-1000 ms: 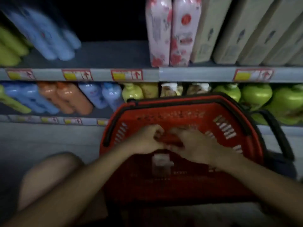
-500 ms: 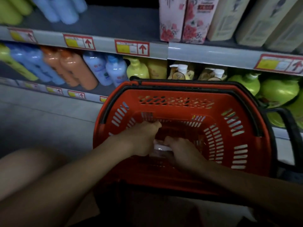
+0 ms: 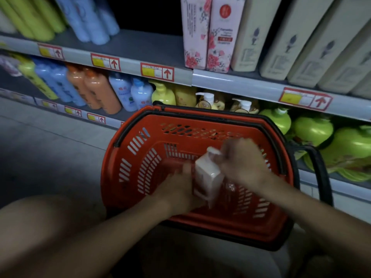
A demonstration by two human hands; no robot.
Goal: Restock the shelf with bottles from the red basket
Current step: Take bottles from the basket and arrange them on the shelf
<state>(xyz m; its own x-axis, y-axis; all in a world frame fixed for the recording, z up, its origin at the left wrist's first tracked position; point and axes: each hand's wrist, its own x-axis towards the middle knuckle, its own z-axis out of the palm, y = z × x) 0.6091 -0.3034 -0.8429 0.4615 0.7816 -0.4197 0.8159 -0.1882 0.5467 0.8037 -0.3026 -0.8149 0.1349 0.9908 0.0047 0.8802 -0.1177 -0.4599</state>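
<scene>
The red basket (image 3: 140, 157) with black handles sits on the floor against the lower shelf. A white pump bottle (image 3: 208, 173) is held tilted inside and above the basket. My left hand (image 3: 178, 187) grips its lower body from the left. My right hand (image 3: 243, 159) closes around its pump top on the right. The bottle is blurred by motion. Above the basket, the upper shelf (image 3: 140, 49) has a bare dark stretch between blue bottles and pink bottles.
Pink floral bottles (image 3: 208, 33) and cream bottles (image 3: 281, 37) stand on the upper shelf at right. The lower shelf holds orange bottles (image 3: 96, 91), blue, yellow and green bottles (image 3: 313, 129). My bare knee (image 3: 46, 223) is at bottom left; grey floor lies left of the basket.
Both hands were low in the basket bottom; now they have lifted a white pump bottle up out of it. The view has tilted up toward the shelves.
</scene>
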